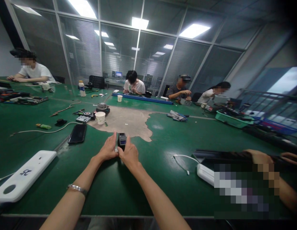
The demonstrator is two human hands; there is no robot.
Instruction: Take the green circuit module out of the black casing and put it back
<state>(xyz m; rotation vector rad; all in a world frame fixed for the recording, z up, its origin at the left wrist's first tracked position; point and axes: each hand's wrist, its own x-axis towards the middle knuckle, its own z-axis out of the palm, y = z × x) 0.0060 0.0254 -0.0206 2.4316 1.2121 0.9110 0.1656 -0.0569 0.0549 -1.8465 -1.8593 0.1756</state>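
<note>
In the head view a small black box-shaped device [122, 139] with openings in its top stands at the table's middle, between my two hands. My left hand [108, 148] is at its left side, forefinger pointing forward and thumb near the base; a bracelet circles that wrist. My right hand [129, 154] grips the device from the right, thumb across its near side and forefinger along its edge. A small pale bit shows between the thumbs, too small to name. The device's lower part is hidden by my thumbs.
Ahead lie a bare brown patch [129, 119], a paper cup [100, 118] and a black phone [77, 133]. White power strips [27, 175] flank me. At right, a co-worker's hand [258, 157] rests on a long black part [217, 155]. Several people sit across the green table [172, 137].
</note>
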